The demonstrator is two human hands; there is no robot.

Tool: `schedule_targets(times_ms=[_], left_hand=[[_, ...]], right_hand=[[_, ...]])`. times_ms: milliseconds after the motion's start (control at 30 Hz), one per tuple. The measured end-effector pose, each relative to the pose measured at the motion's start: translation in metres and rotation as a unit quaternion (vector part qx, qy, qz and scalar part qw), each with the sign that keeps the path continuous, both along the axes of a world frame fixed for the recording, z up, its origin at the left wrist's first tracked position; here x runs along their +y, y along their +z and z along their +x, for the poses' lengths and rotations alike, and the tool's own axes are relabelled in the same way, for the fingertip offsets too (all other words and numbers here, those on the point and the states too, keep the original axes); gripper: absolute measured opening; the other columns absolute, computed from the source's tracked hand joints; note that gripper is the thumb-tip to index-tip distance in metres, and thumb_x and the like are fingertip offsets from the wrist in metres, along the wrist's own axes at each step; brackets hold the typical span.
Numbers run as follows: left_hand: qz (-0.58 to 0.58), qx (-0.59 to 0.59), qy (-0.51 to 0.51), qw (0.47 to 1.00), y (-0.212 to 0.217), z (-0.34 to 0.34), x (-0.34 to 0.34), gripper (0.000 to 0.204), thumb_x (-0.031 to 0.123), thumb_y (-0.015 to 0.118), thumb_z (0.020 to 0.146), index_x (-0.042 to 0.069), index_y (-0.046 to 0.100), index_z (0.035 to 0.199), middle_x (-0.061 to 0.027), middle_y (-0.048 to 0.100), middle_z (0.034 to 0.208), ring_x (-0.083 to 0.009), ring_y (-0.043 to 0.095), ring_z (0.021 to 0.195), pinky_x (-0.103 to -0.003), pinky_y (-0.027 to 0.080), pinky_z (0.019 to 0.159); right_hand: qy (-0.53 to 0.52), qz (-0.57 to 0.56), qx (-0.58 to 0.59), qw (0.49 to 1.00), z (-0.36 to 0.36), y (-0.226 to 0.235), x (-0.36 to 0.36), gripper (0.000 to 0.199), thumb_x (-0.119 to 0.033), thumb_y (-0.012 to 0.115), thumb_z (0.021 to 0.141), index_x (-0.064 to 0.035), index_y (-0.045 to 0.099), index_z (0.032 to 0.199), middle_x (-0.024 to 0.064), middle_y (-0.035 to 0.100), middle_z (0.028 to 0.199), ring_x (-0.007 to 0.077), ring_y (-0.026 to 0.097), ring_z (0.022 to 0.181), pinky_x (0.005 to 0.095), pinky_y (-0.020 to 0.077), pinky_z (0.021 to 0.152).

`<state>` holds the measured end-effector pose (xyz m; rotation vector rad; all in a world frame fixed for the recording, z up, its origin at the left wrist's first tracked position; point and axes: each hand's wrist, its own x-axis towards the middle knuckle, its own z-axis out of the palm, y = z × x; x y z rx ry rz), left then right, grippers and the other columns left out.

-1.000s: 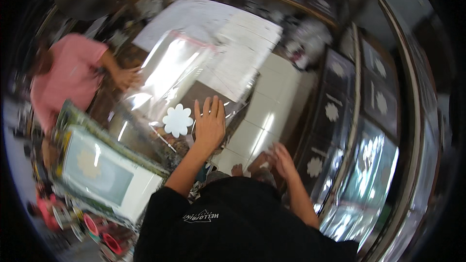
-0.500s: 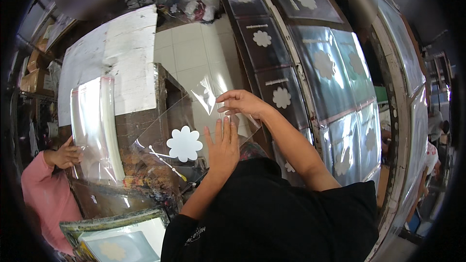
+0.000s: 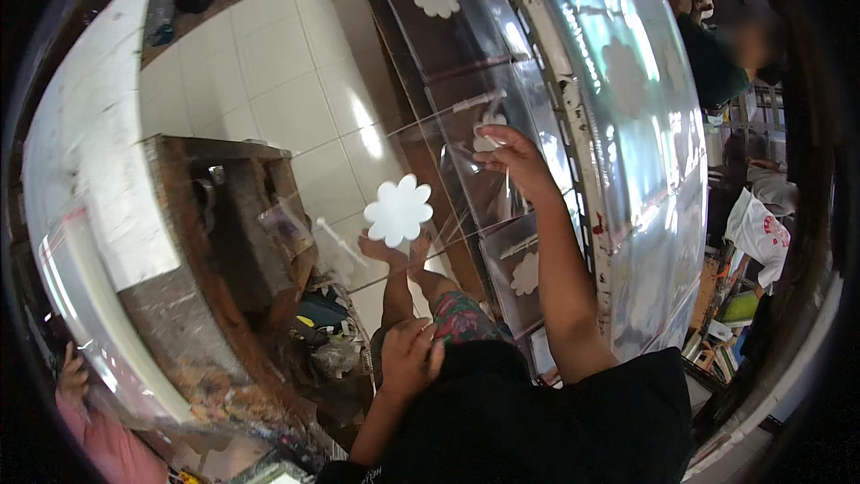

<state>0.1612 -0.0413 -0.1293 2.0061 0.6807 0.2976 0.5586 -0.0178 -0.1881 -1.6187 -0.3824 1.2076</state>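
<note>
A clear plastic sheet (image 3: 349, 242) printed with a white flower shape (image 3: 399, 211) hangs over the floor in front of me. A thin pale strip (image 3: 340, 240) shows on it, left of the flower. My right hand (image 3: 520, 166) pinches the sheet near its right side, beside the rack, with thumb and fingers closed. Lower down, in front of my lap, my left hand (image 3: 412, 354) is closed with fingers curled on the sheet's near edge. The sheet's exact outline is hard to see against the tiles.
At right stands a rack (image 3: 573, 125) bearing several flower-printed clear sheets. To the left is a worn wooden table (image 3: 193, 323) with a stack of clear plastic (image 3: 125, 323); another person's hand (image 3: 72, 376) touches that stack. Tiled floor (image 3: 278, 81) lies between.
I have turned toward the rack at right, carrying the sheet from beside the table. My right hand has moved right; my left hand has dropped toward my lap and curled closed.
</note>
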Motion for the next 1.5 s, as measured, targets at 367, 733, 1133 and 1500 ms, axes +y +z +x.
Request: schedule_targets(times_ms=[367,733,1133,1500], left_hand=[[-0.131,0.332,-0.006,0.934,-0.238,-0.078,-0.127,0.055,0.024,0.07,0.084,-0.001,0.054,0.13,-0.0342,0.047,0.139,-0.0502,0.045,0.13,-0.057,0.038,0.11],[-0.154,0.453,-0.089,0.874,-0.281,-0.07,-0.154,0.063,0.037,0.061,0.091,0.005,0.049,0.144,-0.024,0.038,0.155,-0.0429,0.029,0.147,-0.062,0.025,0.117],[-0.135,0.453,-0.087,0.877,-0.28,-0.057,-0.155,0.057,0.036,0.064,0.089,0.005,0.054,0.136,-0.0242,0.045,0.148,-0.0445,0.035,0.142,-0.064,0.029,0.114],[-0.101,0.397,-0.08,0.909,-0.294,-0.064,-0.164,0.048,0.032,0.066,0.087,0.004,0.058,0.125,-0.0253,0.05,0.141,-0.0461,0.043,0.136,-0.064,0.034,0.109]], right_hand=[[-0.389,0.026,-0.087,0.917,0.087,-0.111,-0.147,0.06,0.005,0.058,0.091,0.002,0.039,0.148,0.0175,0.045,0.149,0.0293,0.052,0.133,0.0349,0.0492,0.105],[-0.533,0.08,-0.057,0.84,0.153,-0.185,-0.283,0.032,0.001,0.065,0.093,0.0009,0.054,0.123,0.0147,0.061,0.12,0.0326,0.064,0.116,0.0396,0.0612,0.09],[-0.526,0.124,-0.144,0.829,0.136,-0.199,-0.372,0.03,0.003,0.061,0.091,0.0003,0.044,0.116,0.0119,0.051,0.101,0.0367,0.065,0.108,0.0485,0.0538,0.106],[-0.303,-0.081,-0.427,0.848,0.215,-0.209,-0.412,0.017,0.004,0.051,0.094,-0.001,0.046,0.109,0.0126,0.054,0.091,0.0288,0.067,0.093,0.0502,0.0505,0.109]])
